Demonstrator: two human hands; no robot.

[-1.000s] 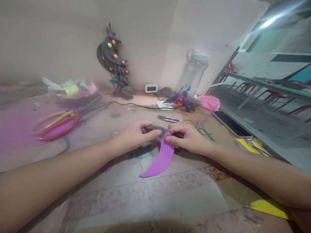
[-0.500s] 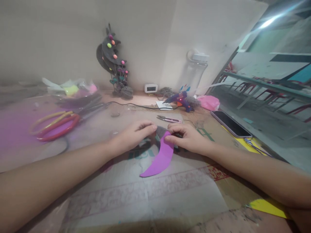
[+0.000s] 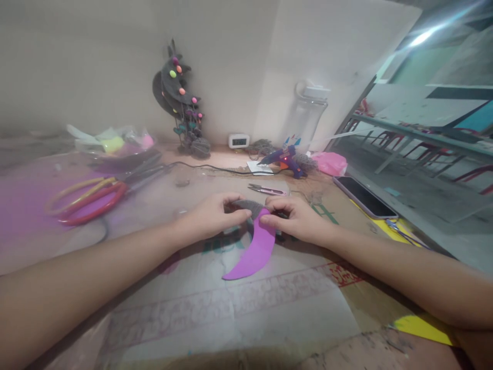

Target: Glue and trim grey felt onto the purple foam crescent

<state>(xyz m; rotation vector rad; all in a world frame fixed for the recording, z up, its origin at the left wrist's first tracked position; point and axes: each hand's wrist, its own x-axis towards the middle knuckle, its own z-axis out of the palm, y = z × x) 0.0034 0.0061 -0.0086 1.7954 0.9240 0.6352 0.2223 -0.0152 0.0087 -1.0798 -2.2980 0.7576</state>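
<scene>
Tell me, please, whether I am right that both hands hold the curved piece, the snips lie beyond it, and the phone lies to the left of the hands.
Not quite: the head view shows the phone to the right of both the left hand and the right hand. The rest stands: both hold the curved piece, and the snips lie beyond it.

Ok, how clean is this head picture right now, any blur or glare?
Head view, left side: purple haze, with the scissors smeared toward their blades; head view, upper right: streaky glare around the bright light; head view, centre: the purple curved piece is sharper, its outline easy to follow.
</scene>
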